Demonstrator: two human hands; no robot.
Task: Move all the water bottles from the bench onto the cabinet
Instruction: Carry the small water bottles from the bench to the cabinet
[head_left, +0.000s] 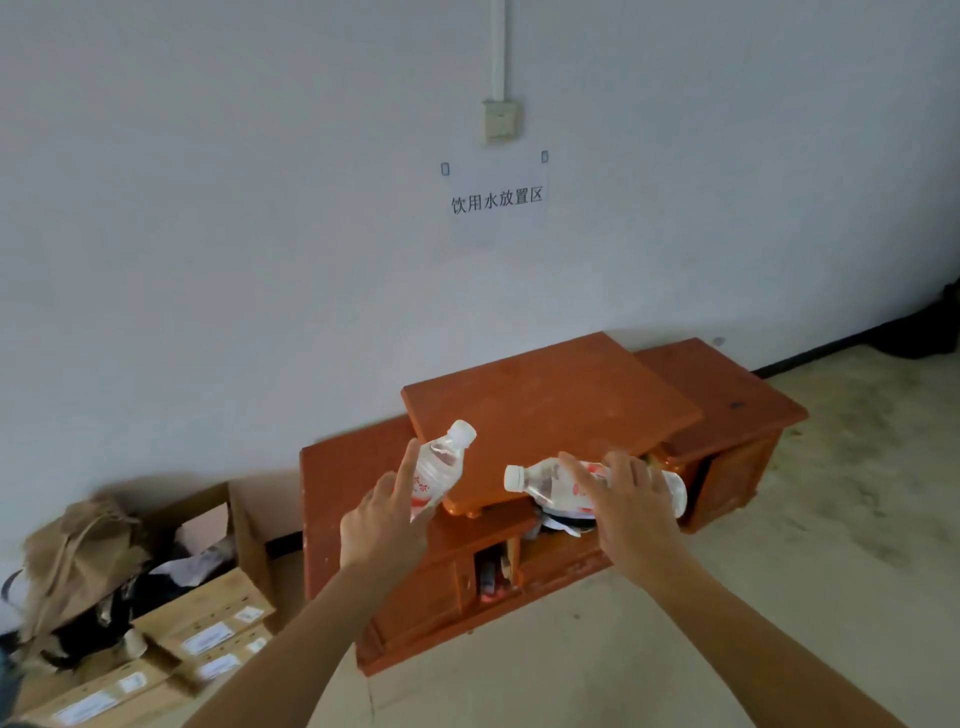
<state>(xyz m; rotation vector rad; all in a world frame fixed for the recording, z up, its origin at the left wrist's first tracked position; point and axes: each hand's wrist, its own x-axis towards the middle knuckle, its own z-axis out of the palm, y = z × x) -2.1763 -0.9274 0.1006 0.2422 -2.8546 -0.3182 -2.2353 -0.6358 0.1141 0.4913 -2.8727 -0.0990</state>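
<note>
Mid-carry near the cabinet (545, 405), tilted bottle (441, 465) gripped in left hand (382, 525), sideways bottle (545, 480) clasped by spread-fingered right hand (631, 512); next, likely standing both on top.

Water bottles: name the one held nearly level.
The bottle in the right hand: it lies nearly level, cap pointing left. The other bottle, in the left hand, tilts upward, cap high.

Arms outstretched — left hand (382, 525), right hand (631, 514) apart, fingers (408, 467) partly curled.
</note>
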